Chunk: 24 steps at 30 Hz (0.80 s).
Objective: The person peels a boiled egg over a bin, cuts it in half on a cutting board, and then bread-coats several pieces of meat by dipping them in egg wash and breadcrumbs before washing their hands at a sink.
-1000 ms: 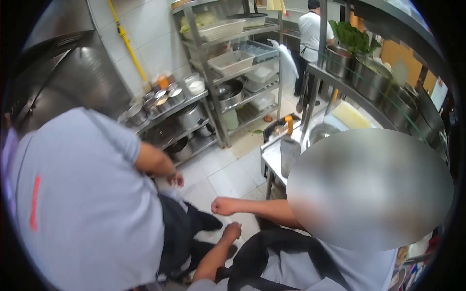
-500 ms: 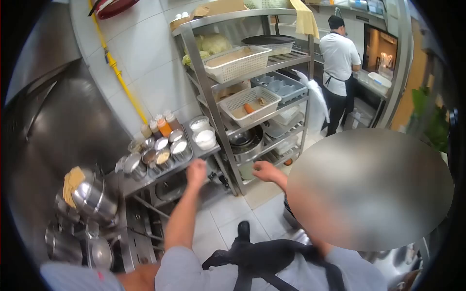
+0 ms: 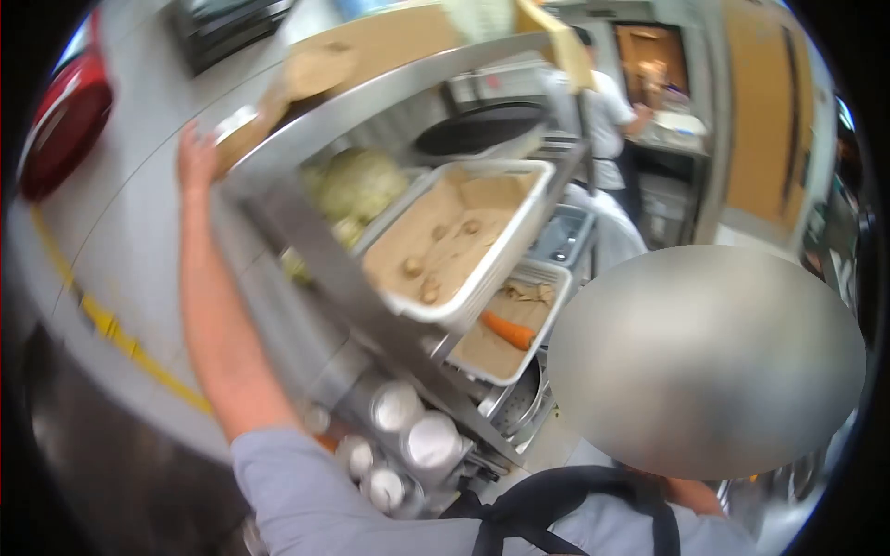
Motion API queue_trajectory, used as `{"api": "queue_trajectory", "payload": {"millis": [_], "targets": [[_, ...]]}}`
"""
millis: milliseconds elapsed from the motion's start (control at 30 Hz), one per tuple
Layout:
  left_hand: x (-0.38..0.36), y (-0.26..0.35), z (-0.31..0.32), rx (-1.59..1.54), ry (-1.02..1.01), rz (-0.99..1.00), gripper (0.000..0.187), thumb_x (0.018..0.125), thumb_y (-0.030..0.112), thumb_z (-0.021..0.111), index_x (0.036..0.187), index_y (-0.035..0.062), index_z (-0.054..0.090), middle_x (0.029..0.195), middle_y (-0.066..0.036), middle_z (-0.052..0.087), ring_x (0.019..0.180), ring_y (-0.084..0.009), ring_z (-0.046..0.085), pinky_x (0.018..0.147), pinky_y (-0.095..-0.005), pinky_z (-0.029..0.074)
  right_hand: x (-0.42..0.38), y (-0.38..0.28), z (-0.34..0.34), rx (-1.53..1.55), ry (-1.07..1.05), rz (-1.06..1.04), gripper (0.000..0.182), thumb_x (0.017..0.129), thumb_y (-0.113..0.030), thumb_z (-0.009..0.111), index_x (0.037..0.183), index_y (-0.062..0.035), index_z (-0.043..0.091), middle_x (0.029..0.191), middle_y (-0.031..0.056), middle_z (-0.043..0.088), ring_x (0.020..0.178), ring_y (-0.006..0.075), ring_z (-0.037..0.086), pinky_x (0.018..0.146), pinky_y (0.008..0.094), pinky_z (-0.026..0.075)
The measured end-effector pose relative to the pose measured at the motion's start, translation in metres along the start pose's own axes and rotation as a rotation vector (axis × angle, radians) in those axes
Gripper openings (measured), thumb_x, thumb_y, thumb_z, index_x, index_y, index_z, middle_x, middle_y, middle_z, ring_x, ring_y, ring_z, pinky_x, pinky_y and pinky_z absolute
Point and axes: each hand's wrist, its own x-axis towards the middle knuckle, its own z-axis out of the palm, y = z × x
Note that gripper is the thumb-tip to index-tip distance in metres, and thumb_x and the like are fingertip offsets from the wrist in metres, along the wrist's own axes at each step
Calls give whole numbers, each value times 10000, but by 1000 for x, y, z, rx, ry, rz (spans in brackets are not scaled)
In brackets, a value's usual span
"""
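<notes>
My left hand [image 3: 195, 159] is raised at the far left end of the metal rack's top shelf. Its fingers, smeared by motion, are right beside a brown cardboard tray [image 3: 227, 157] with white, egg-like things [image 3: 235, 122] in it. A larger cardboard box [image 3: 389, 48] lies farther along the same shelf. My right hand is out of sight; a grey blurred oval covers that side of the view. One level down, a white plastic basket [image 3: 547, 181] lined with brown paper holds several small brownish pieces. Pale green cabbage-like heads [image 3: 362, 190] sit beside it.
A lower basket [image 3: 563, 295] holds a carrot [image 3: 507, 330]. White-filled containers [image 3: 432, 440] stand below the rack on the left. A yellow pipe [image 3: 139, 355] runs along the wall. A co-worker in white [image 3: 607, 107] stands at a far counter.
My left hand has risen from above the low table to the rack's top shelf. The view has tilted and come closer to the rack. My right hand has gone out of sight.
</notes>
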Motion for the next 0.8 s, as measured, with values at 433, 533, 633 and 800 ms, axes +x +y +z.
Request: {"api": "queue_trajectory", "payload": {"millis": [433, 533, 633, 800], "targets": [[-23, -160, 3, 249, -254, 24, 324, 872, 170, 575, 1151, 27, 658, 1282, -206, 562, 1165, -313, 541, 1011, -413, 439, 26, -15, -24, 119, 657, -100, 258, 850, -181, 544, 962, 13, 673, 906, 244, 681, 708, 320, 692, 687, 416, 566], [-87, -135, -67, 246, -169, -71, 328, 861, 204, 602, 1134, 31, 660, 1243, -205, 577, 1127, -313, 555, 986, -424, 449, 41, -102, -155, 349, 713, -204, 302, 898, -263, 593, 1094, -43, 661, 1092, 221, 663, 1067, 382, 606, 936, 443, 478], [-158, -82, -135, 286, -84, -157, 337, 850, 238, 630, 1116, 35, 662, 1205, -204, 593, 1089, -313, 569, 960, -435, 459, 60, -196, -298, 396, 750, -492, 273, 907, -224, 579, 1091, -42, 662, 1066, 210, 669, 1035, 380, 622, 906, 412, 492], [-252, 45, -218, 458, 6, -301, 361, 832, 295, 676, 1088, 41, 666, 1140, -203, 619, 1026, -314, 592, 918, -454, 475, 183, -306, -481, 233, 726, -963, 256, 874, -195, 590, 1070, -60, 682, 1010, 191, 685, 942, 371, 650, 817, 434, 511]]}}
